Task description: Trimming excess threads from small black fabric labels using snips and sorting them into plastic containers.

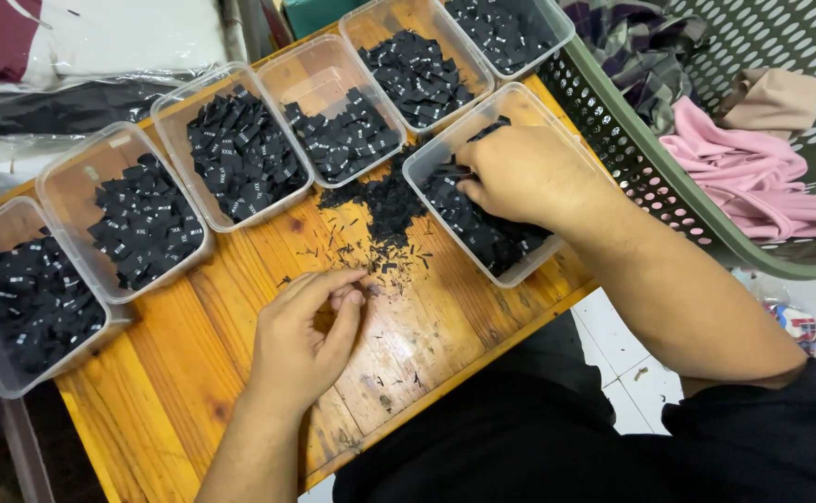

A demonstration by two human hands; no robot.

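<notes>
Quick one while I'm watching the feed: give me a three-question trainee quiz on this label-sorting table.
1. True or false: the right hand is inside a clear container of black labels.
2. Where does the left hand rest? A) in the green basket B) on the wooden table C) on the floor
3. Fill in: a loose pile of black labels lies on the ____.

Key: 1 true; 2 B; 3 table.

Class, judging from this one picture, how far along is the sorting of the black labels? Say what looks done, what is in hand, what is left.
Done: the row of clear tubs already holds labels. In hand: the right hand reaches into the nearest tub; the left hand pinches something too small to identify. Left: a loose pile and scraps remain on the wooden table.
</notes>
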